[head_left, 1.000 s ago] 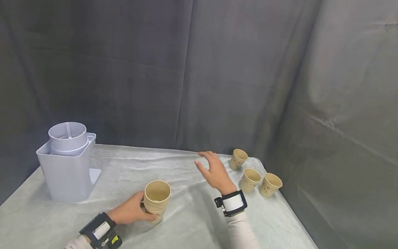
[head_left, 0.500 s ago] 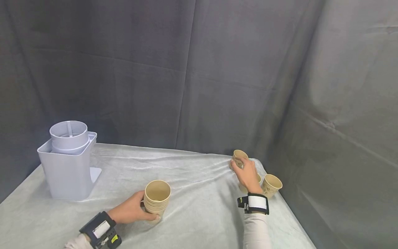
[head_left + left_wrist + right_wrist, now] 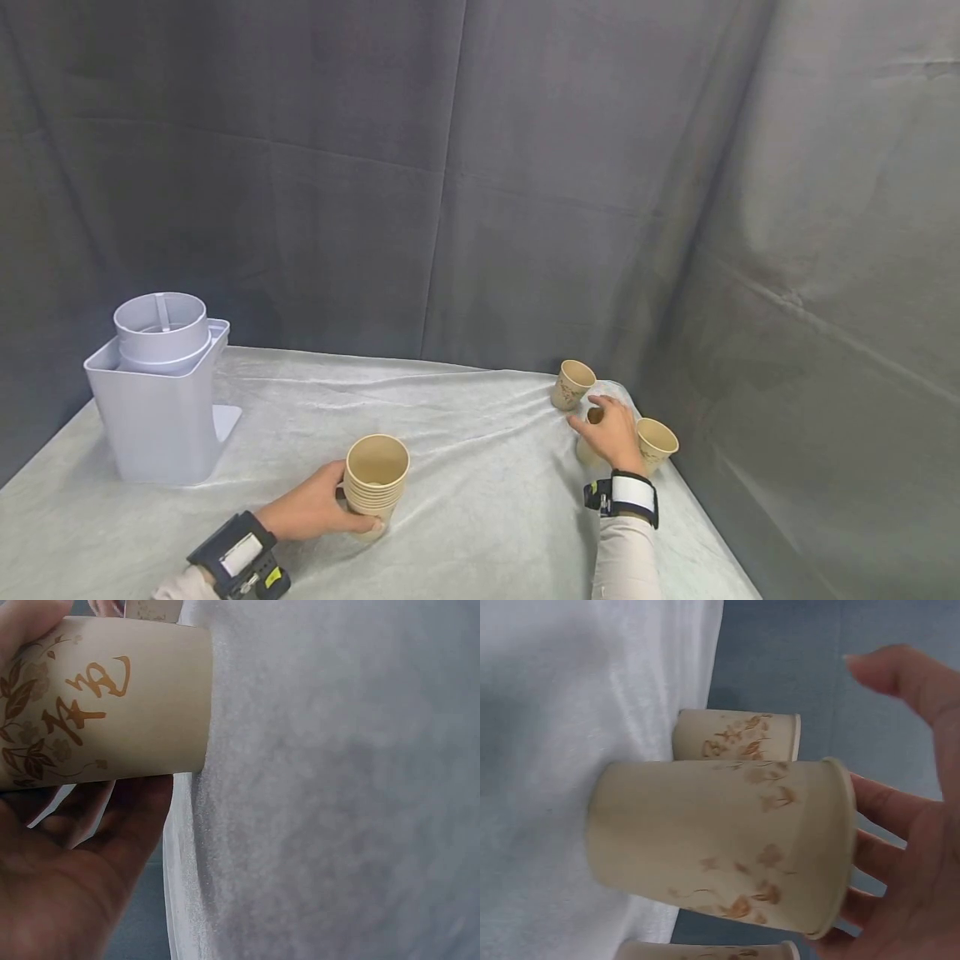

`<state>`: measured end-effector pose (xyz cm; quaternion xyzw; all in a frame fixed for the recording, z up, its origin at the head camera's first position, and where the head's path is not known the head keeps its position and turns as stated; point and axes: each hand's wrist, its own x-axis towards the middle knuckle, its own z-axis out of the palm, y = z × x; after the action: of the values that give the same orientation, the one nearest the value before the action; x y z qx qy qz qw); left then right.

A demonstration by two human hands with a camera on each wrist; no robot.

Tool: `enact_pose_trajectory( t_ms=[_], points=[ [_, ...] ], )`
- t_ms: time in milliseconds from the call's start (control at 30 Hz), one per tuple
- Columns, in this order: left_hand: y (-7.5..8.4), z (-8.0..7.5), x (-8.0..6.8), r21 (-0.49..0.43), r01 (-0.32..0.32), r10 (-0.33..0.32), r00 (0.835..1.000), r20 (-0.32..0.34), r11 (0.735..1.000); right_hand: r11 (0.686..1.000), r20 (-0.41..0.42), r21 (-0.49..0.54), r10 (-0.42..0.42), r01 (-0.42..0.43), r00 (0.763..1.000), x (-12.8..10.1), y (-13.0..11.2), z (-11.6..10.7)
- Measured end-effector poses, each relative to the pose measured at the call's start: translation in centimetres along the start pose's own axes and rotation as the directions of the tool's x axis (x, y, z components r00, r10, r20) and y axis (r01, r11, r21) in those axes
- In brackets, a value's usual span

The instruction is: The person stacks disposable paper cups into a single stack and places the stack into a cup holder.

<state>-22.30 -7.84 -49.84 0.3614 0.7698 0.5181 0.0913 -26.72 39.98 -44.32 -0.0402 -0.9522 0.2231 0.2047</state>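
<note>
Near the table's front, my left hand (image 3: 318, 504) grips a stack of nested beige paper cups (image 3: 378, 492), thumb on the near side. In the left wrist view the paper cup stack (image 3: 150, 697) shows printed flowers and brown lettering. My right hand (image 3: 617, 433) is over a single paper cup (image 3: 587, 452), partly hiding it. In the right wrist view, the fingers lie behind the rim of that paper cup (image 3: 712, 840), while the thumb stands apart from it. Another paper cup (image 3: 573, 386) stands just beyond, and one more paper cup (image 3: 657, 440) stands to the right.
A pale lavender square container (image 3: 161, 429) with a round cylinder (image 3: 162, 333) in its top stands at the left. A whitish cloth (image 3: 465, 500) covers the table, wrinkled toward the back. Grey curtains (image 3: 337, 208) hang behind and on the right.
My right hand has moved right to the far cup, then back toward me to the middle cup. The far cup stays in its place. My left hand keeps its hold on the stack.
</note>
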Motion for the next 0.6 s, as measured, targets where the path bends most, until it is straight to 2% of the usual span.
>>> enact_pose_trajectory(
  t_ms=[267,600],
  points=[
    [0.0,0.1,0.0,-0.001,-0.006,0.006,1.000,-0.005,1.000,0.999,0.022,0.044,-0.010,0.009,1.000,-0.4,0.7,0.4],
    [0.2,0.1,0.0,-0.011,-0.012,0.012,1.000,-0.002,1.000,0.995,-0.020,0.092,-0.024,0.026,1.000,-0.3,1.2,0.9]
  ],
)
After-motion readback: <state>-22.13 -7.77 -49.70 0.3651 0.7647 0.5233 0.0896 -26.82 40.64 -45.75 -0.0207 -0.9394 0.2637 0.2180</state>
